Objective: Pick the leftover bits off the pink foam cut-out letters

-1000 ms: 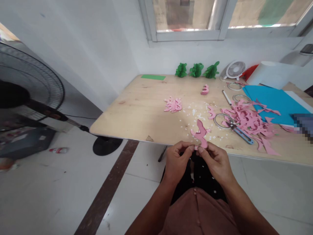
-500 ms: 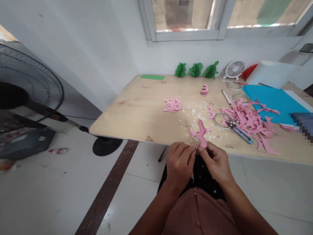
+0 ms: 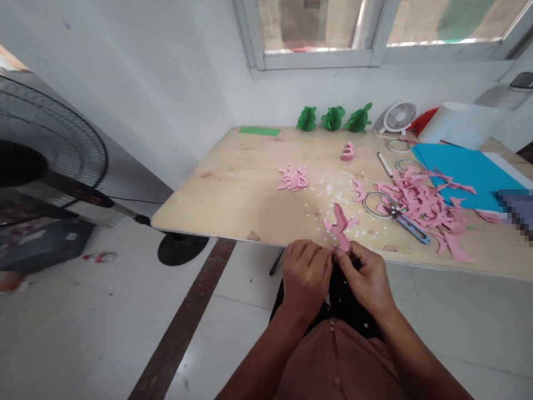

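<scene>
At the table's front edge, my right hand (image 3: 368, 278) pinches the lower end of a curved pink paper cutout (image 3: 342, 238) between thumb and fingers. My left hand (image 3: 307, 275) is closed right beside it, its fingertips meeting the cutout's lower tip; what lies inside those fingers is hidden. Just behind the held cutout, more pink paper (image 3: 328, 226) shows on the table. Farther off lie a pile of pink cutouts (image 3: 293, 178), a small pink stack (image 3: 347, 151) and a single wavy pink piece (image 3: 358, 190).
Blue-handled scissors (image 3: 412, 228) lie by a heap of pink scraps (image 3: 428, 200), with tape rings (image 3: 380, 205) nearby. White paper bits (image 3: 331, 191) dot the table (image 3: 216, 189). Green paper shapes (image 3: 333, 118) and a small fan (image 3: 400, 118) stand along the wall. Blue sheets (image 3: 466, 172) lie right.
The held pink cutout has tilted slightly, its upper end shifting a little to the left. Both hands stay nearly in place, still together at the table edge.
</scene>
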A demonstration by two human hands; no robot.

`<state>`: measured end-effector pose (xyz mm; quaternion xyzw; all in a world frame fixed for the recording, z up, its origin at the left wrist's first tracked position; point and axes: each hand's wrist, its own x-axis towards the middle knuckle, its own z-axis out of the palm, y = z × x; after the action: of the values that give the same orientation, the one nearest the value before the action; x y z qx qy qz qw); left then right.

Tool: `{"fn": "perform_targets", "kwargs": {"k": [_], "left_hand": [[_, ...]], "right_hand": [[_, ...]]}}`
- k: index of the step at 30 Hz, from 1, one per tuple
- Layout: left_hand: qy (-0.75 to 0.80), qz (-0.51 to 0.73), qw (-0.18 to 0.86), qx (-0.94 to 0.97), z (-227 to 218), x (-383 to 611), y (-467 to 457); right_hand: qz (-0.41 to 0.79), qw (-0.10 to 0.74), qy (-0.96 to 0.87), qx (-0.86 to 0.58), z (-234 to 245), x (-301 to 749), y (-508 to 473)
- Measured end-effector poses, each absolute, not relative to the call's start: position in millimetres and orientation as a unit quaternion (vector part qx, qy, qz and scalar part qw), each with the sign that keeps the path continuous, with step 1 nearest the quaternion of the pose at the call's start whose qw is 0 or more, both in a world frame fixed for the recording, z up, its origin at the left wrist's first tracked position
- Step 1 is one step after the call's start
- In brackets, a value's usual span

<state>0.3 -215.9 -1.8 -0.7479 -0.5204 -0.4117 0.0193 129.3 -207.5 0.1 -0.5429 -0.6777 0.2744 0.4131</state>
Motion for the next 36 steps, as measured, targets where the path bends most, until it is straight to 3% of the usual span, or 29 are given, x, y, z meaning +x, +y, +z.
{"fn": "perform_targets", "kwargs": {"k": [18, 22, 31, 36], "left_hand": [[-0.519, -0.366, 0.014, -0.772, 0, -1, -210], [-0.529, -0.383, -0.089, -0.752, 3, -5, -207], [-0.515, -0.434, -0.453, -0.584, 2, -16, -202], [-0.515, -0.472, -0.491, -0.520, -6, -19, -200]], "right_hand": [[0.244, 0.399, -0.698, -0.543, -4, 130, -206], [0.290, 0.393, -0.686, -0.540, -4, 132, -206], [0.445, 0.412, -0.602, -0.519, -7, 138, -203], [0.471, 0.419, -0.569, -0.527, -5, 138, -202]]}}
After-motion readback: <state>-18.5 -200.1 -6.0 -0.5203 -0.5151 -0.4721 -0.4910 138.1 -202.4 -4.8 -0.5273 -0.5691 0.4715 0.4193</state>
